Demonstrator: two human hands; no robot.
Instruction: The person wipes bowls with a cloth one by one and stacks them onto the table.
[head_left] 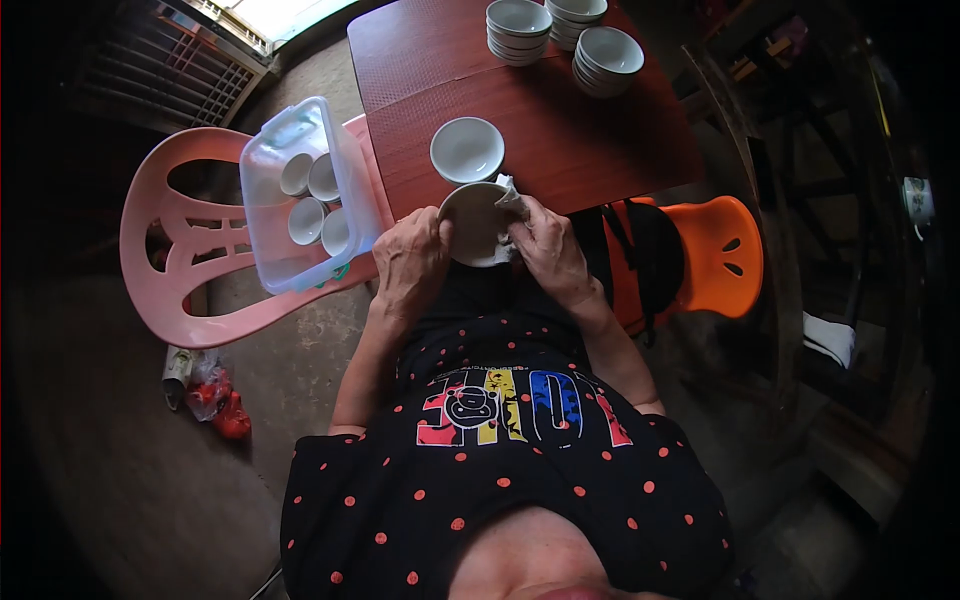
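hands (480,243) gripping bowl rim (447,226), table edge (410,212) just beyond

ok quick headcount from where I'm standing: one worktop (560,130), three stacks of bowls (607,65) (can't tell exactly how many in each, sorry lol), one loose bowl (467,150), plus one held bowl (472,235) and one white cloth (509,205). Then one plastic bin (262,215) with four white cups (307,220) showing, and two chairs, one pink chair (165,255), one orange chair (715,240).
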